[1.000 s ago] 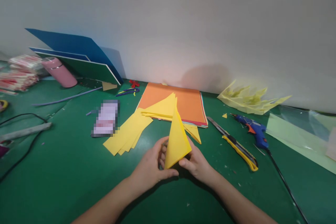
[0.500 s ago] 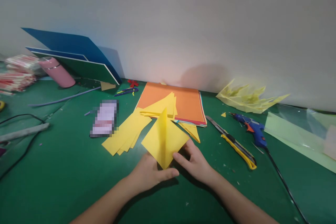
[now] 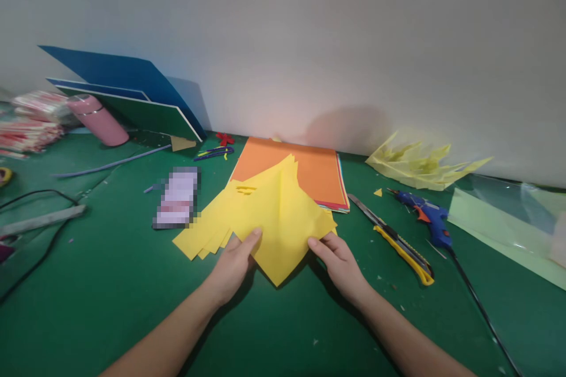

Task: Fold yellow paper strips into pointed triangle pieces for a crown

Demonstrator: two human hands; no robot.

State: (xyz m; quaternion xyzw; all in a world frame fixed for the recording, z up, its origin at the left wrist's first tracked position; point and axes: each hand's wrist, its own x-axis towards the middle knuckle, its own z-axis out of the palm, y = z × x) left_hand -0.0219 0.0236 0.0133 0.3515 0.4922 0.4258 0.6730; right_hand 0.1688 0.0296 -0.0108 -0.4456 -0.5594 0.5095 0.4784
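Observation:
A square of yellow paper (image 3: 283, 230) is spread between my hands, one corner toward me and a crease running down its middle. My left hand (image 3: 234, 265) pinches its left edge, thumb on top. On the other side my right hand (image 3: 338, 259) grips the right edge the same way, with the fingers underneath partly hidden. Behind the square lie several yellow paper strips (image 3: 198, 232), fanned out to the left. Orange paper (image 3: 265, 156) tops a stack of coloured sheets, partly covered by yellow pieces.
On the right lie a yellow utility knife (image 3: 402, 247) with its blade out and a blue glue gun (image 3: 424, 215) with a trailing cord. A phone (image 3: 177, 197) rests at the left. Farther back are a pink bottle (image 3: 98, 121), leaning boards (image 3: 132, 106) and a pale yellow paper form (image 3: 420, 165).
The yellow square has been opened out from its raised central fold and now lies flatter. My left hand has moved left to its edge, and my right hand slightly right.

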